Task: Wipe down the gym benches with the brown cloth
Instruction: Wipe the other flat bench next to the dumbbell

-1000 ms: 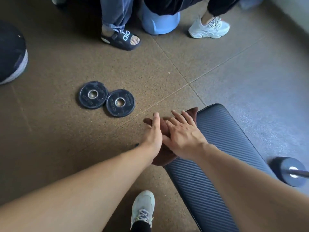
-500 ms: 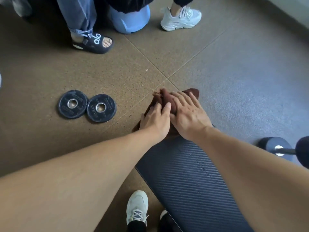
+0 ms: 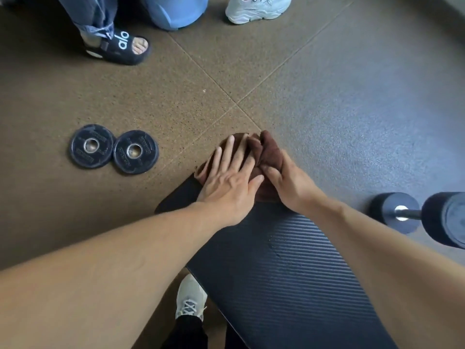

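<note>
A brown cloth [image 3: 268, 152] lies bunched over the far end of a black ribbed gym bench [image 3: 297, 278]. My left hand [image 3: 230, 182] presses flat on the cloth's left part, fingers spread and pointing away from me. My right hand [image 3: 286, 180] grips the cloth's right part, its fingers curled around a fold. The two hands touch side by side. Much of the cloth is hidden beneath them, as is the bench's far edge.
Two black weight plates [image 3: 114, 149] lie on the brown rubber floor to the left. A dumbbell [image 3: 425, 217] rests at the right. Other people's feet, a sandal [image 3: 118, 46] and a white sneaker [image 3: 256, 8], flank a blue stool [image 3: 176, 11] at the top. My own shoe [image 3: 190, 298] stands beside the bench.
Both hands have pushed the cloth along to the bench's far end. My left hand has spread flat over it, and my right has closed around a fold.
</note>
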